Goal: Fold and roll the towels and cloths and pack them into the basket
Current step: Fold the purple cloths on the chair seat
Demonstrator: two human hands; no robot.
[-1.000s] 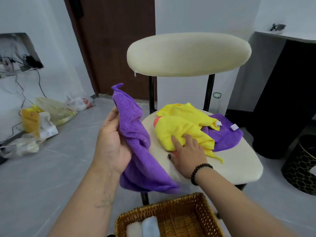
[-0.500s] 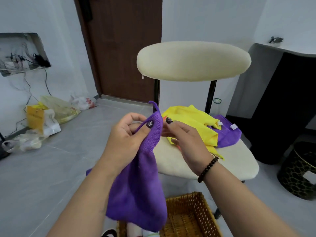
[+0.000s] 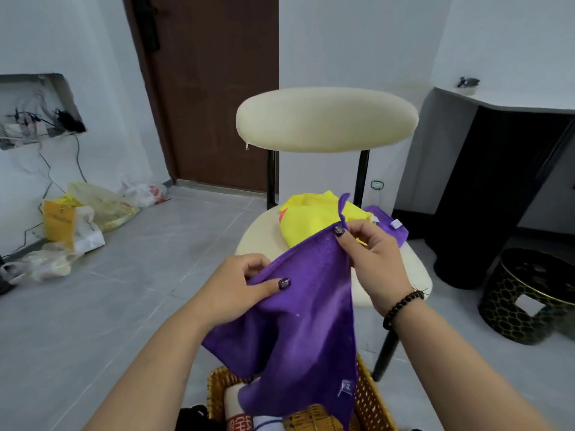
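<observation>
Room: grey tiled floor (image 3: 130,275), pale walls, dark brown door (image 3: 214,88) at the back.
Purple cloth (image 3: 298,325): soft microfibre, fine nap, held up in front of the chair; its top edge is stretched on a slant between both hands, the body hangs in loose folds over the basket, and a small pale label shows near the lower hem.
Left hand (image 3: 239,290): thumb pressed on the cloth's face, fingers curled behind, pinching the lower end of the top edge.
Right hand (image 3: 370,259): thumb and fingers pinching the upper corner, which sticks up in a small point; a dark bead bracelet (image 3: 403,307) circles the wrist.
Basket (image 3: 368,396): woven wicker, honey-coloured, on the floor under the hanging cloth; rolled pale towels (image 3: 245,409) lie inside, partly hidden.
Chair (image 3: 326,119): cream padded oval backrest and rounded seat, black metal posts.
Yellow cloth (image 3: 311,219): crumpled on the seat.
Second purple cloth (image 3: 385,222): beside the yellow one, white tag showing.
Plastic bags (image 3: 93,209): crinkled, by the left wall.
Black stool (image 3: 535,293): round, gold honeycomb pattern, at right.
</observation>
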